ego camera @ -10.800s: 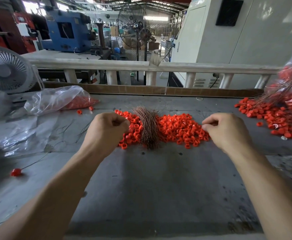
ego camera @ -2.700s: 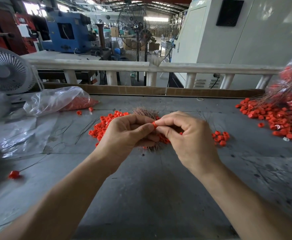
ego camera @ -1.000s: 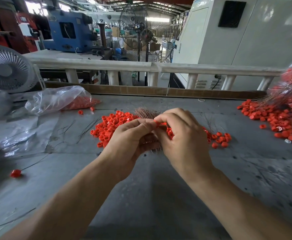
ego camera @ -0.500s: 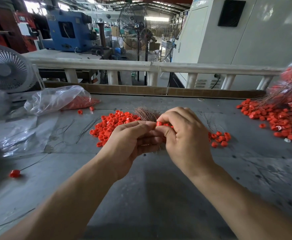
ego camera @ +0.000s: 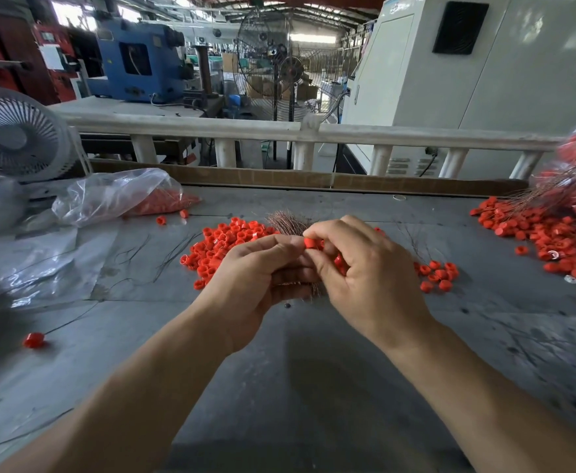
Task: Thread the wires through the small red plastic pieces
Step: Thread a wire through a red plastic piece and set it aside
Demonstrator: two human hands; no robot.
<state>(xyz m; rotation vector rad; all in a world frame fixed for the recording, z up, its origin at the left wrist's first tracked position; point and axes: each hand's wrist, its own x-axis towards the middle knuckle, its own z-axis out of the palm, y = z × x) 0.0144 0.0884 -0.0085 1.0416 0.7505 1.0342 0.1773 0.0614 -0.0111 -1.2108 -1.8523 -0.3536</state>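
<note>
Hands [ego camera: 317, 268] unmoved; red pieces [ego camera: 225, 244] litter grey table [ego camera: 313, 387], factory behind.

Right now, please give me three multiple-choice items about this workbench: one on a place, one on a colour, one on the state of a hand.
1. Where is the clear plastic bag?
A. far left of the table
B. under the hands
C. on the railing

2. What colour is the plastic piece held at the fingertips?
A. blue
B. red
C. white

3. What is the right hand doing?
A. lying flat on the table
B. pointing at the fan
C. pinching the plastic piece

Answers: 1 A, the bag lies at the left near the fan; 2 B, it matches the red pile; 3 C, its thumb and finger close on the piece, facing the left hand.
</note>
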